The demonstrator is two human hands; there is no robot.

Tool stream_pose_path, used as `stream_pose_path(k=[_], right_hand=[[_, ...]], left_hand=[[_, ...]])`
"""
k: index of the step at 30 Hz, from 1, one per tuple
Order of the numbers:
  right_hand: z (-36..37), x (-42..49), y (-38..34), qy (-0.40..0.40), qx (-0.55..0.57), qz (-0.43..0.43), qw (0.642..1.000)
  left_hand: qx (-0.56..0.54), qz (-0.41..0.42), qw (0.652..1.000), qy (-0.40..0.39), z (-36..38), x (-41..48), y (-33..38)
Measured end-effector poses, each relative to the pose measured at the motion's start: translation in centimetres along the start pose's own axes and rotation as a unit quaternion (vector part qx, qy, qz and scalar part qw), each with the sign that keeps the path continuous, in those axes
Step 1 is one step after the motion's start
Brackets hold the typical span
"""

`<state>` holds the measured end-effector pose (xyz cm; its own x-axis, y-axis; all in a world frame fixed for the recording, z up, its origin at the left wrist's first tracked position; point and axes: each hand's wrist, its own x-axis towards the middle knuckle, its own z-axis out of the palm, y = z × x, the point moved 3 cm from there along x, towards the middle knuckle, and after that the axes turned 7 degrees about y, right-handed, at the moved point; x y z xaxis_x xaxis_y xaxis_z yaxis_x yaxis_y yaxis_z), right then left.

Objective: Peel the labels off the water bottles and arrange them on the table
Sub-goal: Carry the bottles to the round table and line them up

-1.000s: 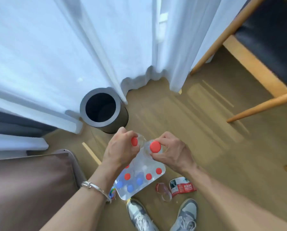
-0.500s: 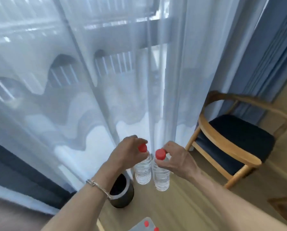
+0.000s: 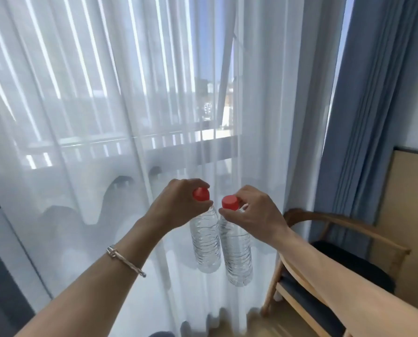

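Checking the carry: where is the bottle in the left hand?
Head view, centre: the left bottle hangs from the left hand, beside the other bottle, before the sheer curtain.

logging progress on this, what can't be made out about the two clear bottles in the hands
Head view, the only one:
Neck of the left clear ribbed plastic bottle: covered by the left hand.
Neck of the right clear ribbed plastic bottle: covered by the right hand.
Table: outside the frame.

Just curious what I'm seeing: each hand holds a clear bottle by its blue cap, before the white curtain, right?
Not blue, red. The head view shows the left hand holding a clear bottle by its red cap and the right hand another clear bottle by its red cap, before the white curtain.
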<state>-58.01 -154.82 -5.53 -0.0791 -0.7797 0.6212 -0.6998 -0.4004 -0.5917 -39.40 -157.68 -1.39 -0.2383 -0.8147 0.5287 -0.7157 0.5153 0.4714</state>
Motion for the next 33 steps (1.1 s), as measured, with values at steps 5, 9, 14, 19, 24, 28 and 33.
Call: stream_pose_path(k=[5, 9, 14, 19, 24, 28, 33], right_hand=[[-2.4, 1.7, -2.7, 0.006, 0.036, -0.020, 0.999], [-8.5, 8.1, -8.0, 0.061, 0.169, -0.040, 0.983], [-2.6, 3.0, -4.0, -0.064, 0.390, 0.065, 0.916], [-0.3, 2.6, -2.4, 0.012, 0.371, 0.153, 0.916], [-3.7, 3.9, -5.1, 0.000, 0.355, 0.076, 0.932], [-4.9, 2.5, -6.0, -0.003, 0.350, 0.069, 0.934], [-6.0, 0.6, -7.6, -0.030, 0.397, 0.113, 0.910]], left_hand=[[0.006, 0.035, 0.999, -0.002, -3.4, 1.2, 3.1], [-0.134, 0.080, 0.980, 0.122, -10.9, 5.5, 6.9], [-0.365, -0.001, 0.930, 0.035, -3.9, 1.5, 2.8], [-0.357, -0.030, 0.931, 0.066, -1.6, 2.0, 3.0], [-0.411, -0.018, 0.907, 0.088, -3.1, 2.3, 5.5], [-0.430, 0.000, 0.900, 0.070, -3.4, 1.3, 5.7], [-0.471, -0.028, 0.882, 0.004, -3.1, 0.1, 5.8]])
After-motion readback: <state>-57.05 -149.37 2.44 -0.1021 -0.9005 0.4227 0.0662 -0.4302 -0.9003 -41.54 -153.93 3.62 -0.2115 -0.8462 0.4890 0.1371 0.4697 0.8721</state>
